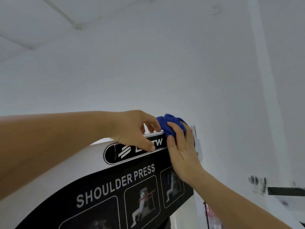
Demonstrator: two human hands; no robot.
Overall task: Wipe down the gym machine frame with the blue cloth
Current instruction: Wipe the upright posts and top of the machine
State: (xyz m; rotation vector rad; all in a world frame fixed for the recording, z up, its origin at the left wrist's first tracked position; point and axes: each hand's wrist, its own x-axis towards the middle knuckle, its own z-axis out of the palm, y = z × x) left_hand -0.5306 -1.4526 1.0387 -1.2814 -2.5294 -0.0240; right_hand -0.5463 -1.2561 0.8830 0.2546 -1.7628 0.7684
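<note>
The gym machine's white top panel (92,156) fills the lower left, with a black "SHOULDER PRESS" label and pictograms. A bunched blue cloth (168,123) sits on the panel's top edge near its right corner. My right hand (181,146) grips the cloth from below and right, thumb and fingers curled round it. My left hand (135,129) reaches in from the left; its fingers hook over the panel's top edge and the thumb lies across the logo plate, right beside the cloth.
A white wall and ceiling (148,55) lie behind the machine. At the right a wall corner (264,80) runs down, with dark smudges (257,182) and a dark strip (285,190) low on the wall.
</note>
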